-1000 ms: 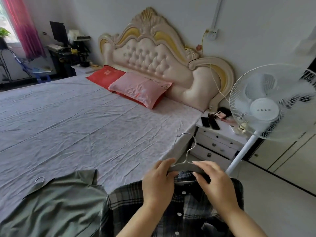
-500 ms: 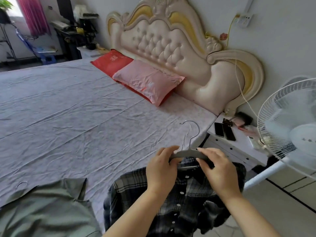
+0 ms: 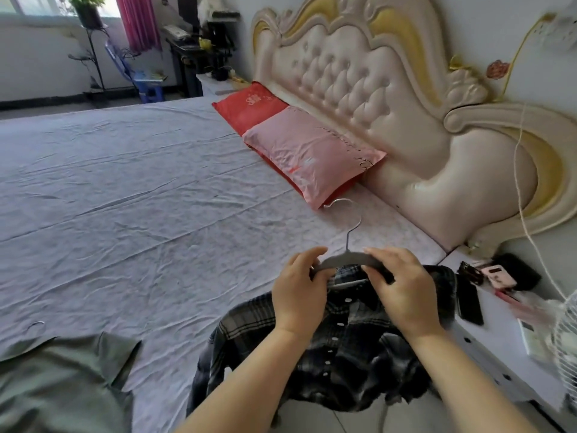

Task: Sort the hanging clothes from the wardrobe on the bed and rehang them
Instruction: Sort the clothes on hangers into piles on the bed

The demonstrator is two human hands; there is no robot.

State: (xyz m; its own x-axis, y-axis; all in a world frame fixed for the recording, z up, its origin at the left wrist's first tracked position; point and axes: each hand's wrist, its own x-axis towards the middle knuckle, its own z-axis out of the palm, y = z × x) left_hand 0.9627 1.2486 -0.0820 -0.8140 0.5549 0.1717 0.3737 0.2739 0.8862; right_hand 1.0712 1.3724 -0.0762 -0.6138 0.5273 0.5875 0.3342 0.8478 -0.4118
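A dark plaid button shirt (image 3: 340, 357) hangs on a grey hanger (image 3: 346, 260) with a metal hook, held over the near right edge of the bed (image 3: 140, 198). My left hand (image 3: 296, 292) grips the hanger's left shoulder and my right hand (image 3: 406, 292) grips its right shoulder. The shirt's lower part droops below my wrists, partly over the bed edge. A green shirt (image 3: 62, 382) on its own hanger lies flat on the sheet at the lower left; only its hook (image 3: 36, 323) shows.
A pink pillow (image 3: 312, 157) and a red pillow (image 3: 249, 104) lie against the padded headboard (image 3: 390, 89). A white nightstand (image 3: 499, 339) with a phone and small items stands at the right, a fan (image 3: 565, 335) beside it. A desk and chair stand far left.
The view has swung left and down, so the fan has slid nearly out of sight. Both hands keep their hold on the hanger, and the plaid shirt now reaches over the bed edge.
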